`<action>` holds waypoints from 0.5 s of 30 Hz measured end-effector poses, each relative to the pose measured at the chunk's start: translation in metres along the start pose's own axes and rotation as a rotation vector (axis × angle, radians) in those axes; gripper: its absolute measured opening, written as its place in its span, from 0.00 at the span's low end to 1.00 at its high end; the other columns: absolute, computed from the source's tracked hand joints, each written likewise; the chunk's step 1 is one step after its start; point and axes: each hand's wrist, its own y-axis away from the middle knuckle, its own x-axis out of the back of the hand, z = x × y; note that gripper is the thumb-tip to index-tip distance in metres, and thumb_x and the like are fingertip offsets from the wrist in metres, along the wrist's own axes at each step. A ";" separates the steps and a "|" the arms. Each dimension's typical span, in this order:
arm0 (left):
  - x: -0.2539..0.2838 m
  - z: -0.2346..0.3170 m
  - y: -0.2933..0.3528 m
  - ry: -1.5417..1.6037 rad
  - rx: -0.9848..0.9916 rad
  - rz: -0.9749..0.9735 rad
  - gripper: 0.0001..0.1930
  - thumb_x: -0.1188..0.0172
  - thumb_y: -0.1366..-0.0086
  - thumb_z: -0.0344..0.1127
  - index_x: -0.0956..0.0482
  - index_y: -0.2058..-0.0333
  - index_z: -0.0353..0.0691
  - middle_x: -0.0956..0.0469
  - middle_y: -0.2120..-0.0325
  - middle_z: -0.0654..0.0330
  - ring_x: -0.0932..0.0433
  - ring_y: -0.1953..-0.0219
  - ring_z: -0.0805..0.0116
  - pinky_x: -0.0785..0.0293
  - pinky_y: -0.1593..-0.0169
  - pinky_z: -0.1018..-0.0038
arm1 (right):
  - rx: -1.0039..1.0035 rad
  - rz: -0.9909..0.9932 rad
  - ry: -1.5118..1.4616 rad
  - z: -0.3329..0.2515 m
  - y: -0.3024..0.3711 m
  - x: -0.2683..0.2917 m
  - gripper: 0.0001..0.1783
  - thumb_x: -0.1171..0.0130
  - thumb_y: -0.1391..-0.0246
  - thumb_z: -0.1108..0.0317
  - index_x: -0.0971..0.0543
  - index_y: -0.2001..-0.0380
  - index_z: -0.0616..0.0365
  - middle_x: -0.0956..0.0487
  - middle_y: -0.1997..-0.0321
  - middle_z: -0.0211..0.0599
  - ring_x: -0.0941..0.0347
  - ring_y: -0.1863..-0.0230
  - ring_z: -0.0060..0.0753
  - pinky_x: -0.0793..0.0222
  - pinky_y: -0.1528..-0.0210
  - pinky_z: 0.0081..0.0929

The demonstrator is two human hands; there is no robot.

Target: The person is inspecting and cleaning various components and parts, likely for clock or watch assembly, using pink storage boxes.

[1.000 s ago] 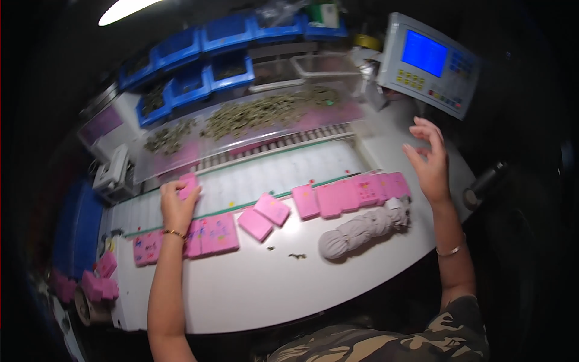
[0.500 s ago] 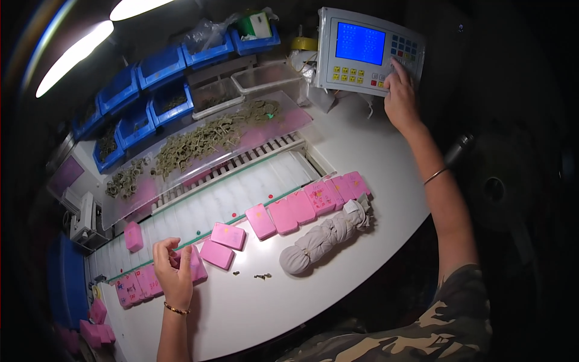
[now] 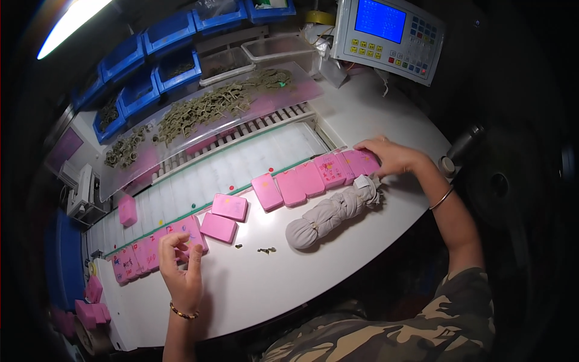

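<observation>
My right hand [image 3: 395,158] is at the right end of a row of pink blocks [image 3: 295,186], thumb and fingers apart on either side of the end block [image 3: 363,160]; whether it touches that block I cannot tell. Just below lies a grey knotted cloth roll [image 3: 335,216]. My left hand [image 3: 183,271] hovers over the white table, fingers loosely curled and thumb apart, with nothing visible in it. Behind it runs another row of pink blocks with handwritten marks [image 3: 145,256]. Two loose pink blocks, one upper [image 3: 230,206] and one lower [image 3: 218,227], lie to its right.
Small green-grey parts [image 3: 208,108] are heaped on a clear sheet beyond a white belt [image 3: 241,163]. Blue bins [image 3: 169,35] line the back. A control panel [image 3: 392,36] with a blue screen stands at back right. Tiny loose pieces [image 3: 266,250] lie on the table [image 3: 271,289].
My right hand has left the control panel's keys and come down to the right end of the pink block row. My left hand has shifted slightly nearer me, off the blocks. The view has tilted downward.
</observation>
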 end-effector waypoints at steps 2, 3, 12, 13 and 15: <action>0.003 0.001 0.005 -0.001 0.002 -0.005 0.11 0.35 0.36 0.30 0.24 0.57 0.35 0.27 0.62 0.60 0.29 0.66 0.73 0.33 0.64 0.78 | 0.035 0.105 -0.043 0.007 -0.001 -0.022 0.42 0.27 0.63 0.69 0.30 0.39 0.56 0.28 0.40 0.46 0.37 0.36 0.51 0.41 0.31 0.39; 0.003 0.002 0.006 0.037 0.019 -0.021 0.11 0.35 0.36 0.29 0.24 0.57 0.35 0.27 0.61 0.59 0.29 0.66 0.72 0.32 0.65 0.78 | 0.060 0.213 -0.089 0.010 0.001 -0.029 0.42 0.28 0.62 0.70 0.30 0.39 0.57 0.28 0.40 0.46 0.37 0.36 0.52 0.41 0.31 0.40; 0.002 0.017 0.011 0.080 -0.018 -0.043 0.13 0.35 0.39 0.24 0.23 0.56 0.35 0.26 0.60 0.57 0.27 0.66 0.69 0.31 0.66 0.76 | 0.144 0.788 0.441 -0.111 0.031 0.006 0.36 0.36 0.61 0.77 0.28 0.43 0.58 0.27 0.43 0.43 0.32 0.41 0.48 0.33 0.41 0.40; 0.000 0.024 0.010 0.113 -0.036 -0.060 0.14 0.34 0.39 0.24 0.23 0.55 0.35 0.25 0.60 0.56 0.27 0.66 0.69 0.30 0.66 0.76 | 0.162 0.784 0.433 -0.128 0.029 0.003 0.36 0.36 0.61 0.77 0.28 0.43 0.58 0.27 0.43 0.43 0.32 0.41 0.48 0.33 0.41 0.40; -0.011 0.034 0.006 0.185 -0.052 -0.113 0.16 0.34 0.40 0.24 0.22 0.53 0.35 0.22 0.59 0.55 0.24 0.64 0.68 0.27 0.65 0.76 | 0.387 0.786 0.528 -0.156 0.027 -0.008 0.31 0.39 0.55 0.75 0.27 0.42 0.56 0.26 0.45 0.39 0.30 0.43 0.42 0.33 0.41 0.38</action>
